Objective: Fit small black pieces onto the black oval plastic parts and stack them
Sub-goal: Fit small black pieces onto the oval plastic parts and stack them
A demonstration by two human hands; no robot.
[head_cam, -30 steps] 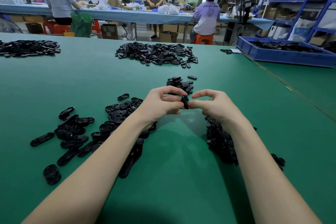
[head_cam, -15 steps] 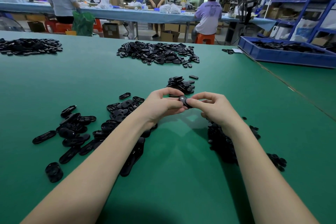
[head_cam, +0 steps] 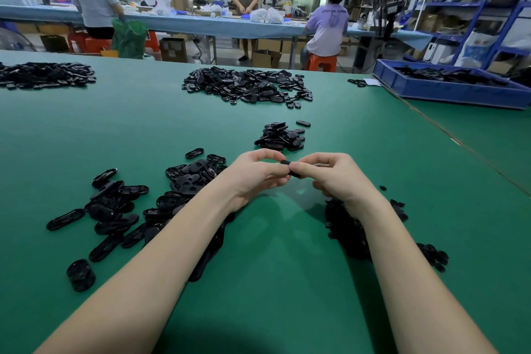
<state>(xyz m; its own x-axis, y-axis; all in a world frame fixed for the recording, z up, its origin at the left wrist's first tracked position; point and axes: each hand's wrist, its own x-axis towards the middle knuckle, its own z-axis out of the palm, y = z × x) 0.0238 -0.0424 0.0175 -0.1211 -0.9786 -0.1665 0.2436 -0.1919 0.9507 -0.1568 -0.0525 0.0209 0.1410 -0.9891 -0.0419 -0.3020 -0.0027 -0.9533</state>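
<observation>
My left hand point(head_cam: 255, 174) and my right hand point(head_cam: 330, 175) meet above the green table, both pinching one black oval part point(head_cam: 290, 169) between their fingertips; most of it is hidden by the fingers. Loose black oval parts point(head_cam: 120, 207) lie scattered to the left of my left forearm. A heap of small black pieces point(head_cam: 347, 227) sits under my right wrist. Just beyond my hands is a small pile of finished oval parts point(head_cam: 280, 135).
A large heap of black parts point(head_cam: 247, 86) lies mid-table, another heap point(head_cam: 43, 75) at far left. A blue tray point(head_cam: 448, 89) holding parts stands at the right. The green table point(head_cam: 273, 282) ends at a seam on the right. People work at a far bench.
Both hands stay together on the oval part, which has turned between the fingertips. The view has shifted slightly.
</observation>
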